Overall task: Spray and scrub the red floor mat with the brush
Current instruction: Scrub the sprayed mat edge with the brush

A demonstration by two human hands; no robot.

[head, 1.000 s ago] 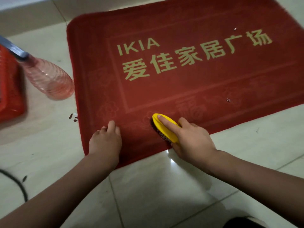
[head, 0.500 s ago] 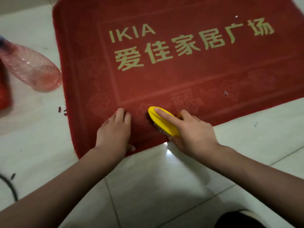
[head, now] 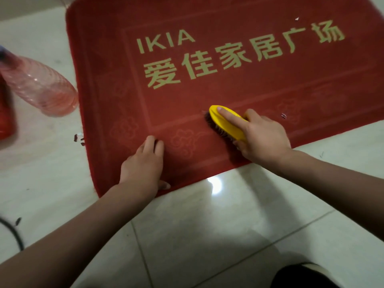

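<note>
Red floor mat lies flat on the pale tiled floor in front of me, its near left corner by my hands, yellow lettering across its middle. My right hand grips the yellow brush, fingers curled round its back and my forefinger stretched along the top towards its tip. The dark bristles are down on the mat's patterned border, close to the near edge. My left hand is spread flat, palm down, pressing the mat to the left of the brush and apart from it, my thumb lying at the mat's near edge. A pink ribbed bottle is on the tiles just beside the mat's left edge, its top blurred; I cannot tell whether it stands or lies. A red object is cut off at the far left, a few dark scraps lie on the floor by the mat, and a black cable curves over the tiles at lower left
</note>
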